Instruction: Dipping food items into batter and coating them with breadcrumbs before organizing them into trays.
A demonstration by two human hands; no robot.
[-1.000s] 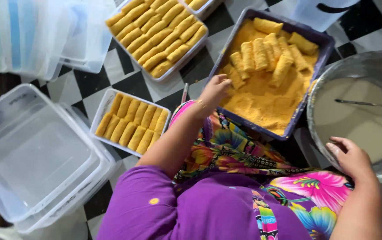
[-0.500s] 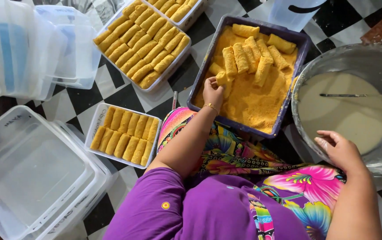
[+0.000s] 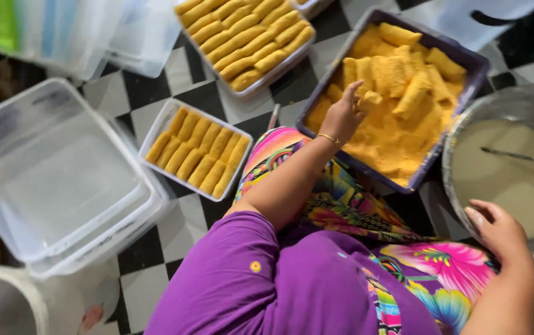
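The left hand reaches into the purple crumb tray, its grip pinching a breaded roll at the tray's near-left part. The right hand, fingers loosely spread, rests on the rim of the batter bowl just right of the tray.

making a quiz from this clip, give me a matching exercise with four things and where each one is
Things:
1. left hand
2. right hand
3. small white tray of rolls
4. empty clear tubs

Places:
a. on the rim of the metal bowl of batter
b. far left on the checkered floor
c. in the purple crumb tray
d. between tubs and knee

Pairs: 1-c, 2-a, 3-d, 4-b
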